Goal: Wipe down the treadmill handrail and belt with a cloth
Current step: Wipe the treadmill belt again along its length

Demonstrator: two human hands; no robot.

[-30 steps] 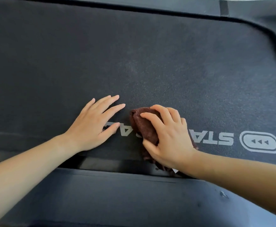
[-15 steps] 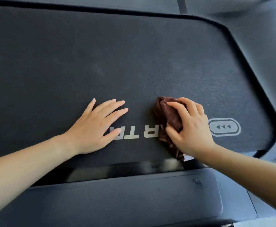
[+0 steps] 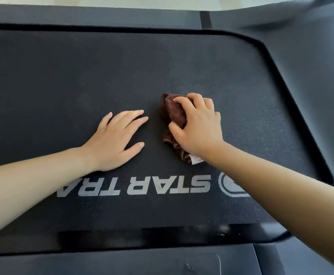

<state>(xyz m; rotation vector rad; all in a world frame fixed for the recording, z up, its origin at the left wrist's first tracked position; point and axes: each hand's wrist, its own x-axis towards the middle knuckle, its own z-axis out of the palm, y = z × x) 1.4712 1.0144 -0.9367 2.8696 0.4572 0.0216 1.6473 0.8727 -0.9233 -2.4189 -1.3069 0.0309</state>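
Observation:
The black treadmill belt (image 3: 82,76) fills most of the view, with grey upside-down lettering near its front edge. My right hand (image 3: 200,128) grips a bunched dark brown cloth (image 3: 172,112) and presses it onto the belt, above the lettering. A small white tag shows at the cloth's lower end. My left hand (image 3: 116,139) lies flat on the belt with straight fingers, just left of the cloth and apart from it. No handrail is in view.
A grey side rail (image 3: 311,86) of the treadmill frame runs along the belt's right side and curves round its far end. A grey plastic cover (image 3: 122,262) lies below the belt's near edge.
Both hands have moved up the belt, away from the lettering, which now lies below them. The cloth went with my right hand, first right, then back toward my left hand.

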